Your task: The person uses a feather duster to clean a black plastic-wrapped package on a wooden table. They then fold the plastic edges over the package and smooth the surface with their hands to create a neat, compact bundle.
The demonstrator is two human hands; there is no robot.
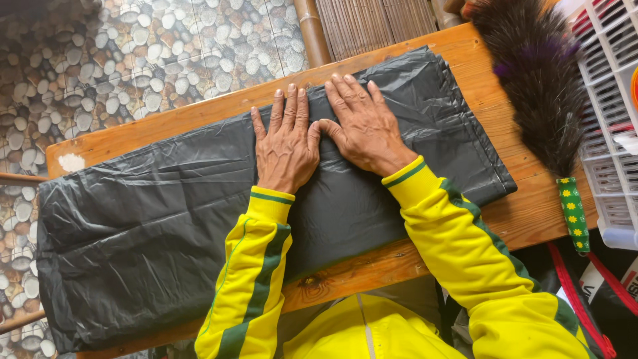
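Black plastic lies under both hands. The left hand [286, 145] is flat on the bag [166, 219], palm down, and its fingers [290, 106] are straight and close together, pointing at the far edge. The right hand [365, 129] lies flat just beside it, with its fingers [352, 96] spread a little. The two thumbs touch in the middle. Neither hand grips anything; they only press down.

The bag is big, folded and wrinkly. It lies long across the wooden table [478, 63] and covers most of it. The fingertips sit very near the bag's far edge. Past that edge is a thin strip of bare wood, then the table ends. The bag's right end stops before the table's right end, so some bare wood shows there. Its left end reaches out over the table's left end. On the near side, a strip of wood shows between the bag and the person.

Yellow sleeves [458, 233] with green stripes cross the near edge of the bag.

To the right, a dark feather duster [538, 86] with a green flowered handle lies on the table, close to the bag's right end but apart from it. A white basket [615, 113] sits beside the duster. Beyond the table is a floor of round stones [133, 60], and there is more room on that left side.
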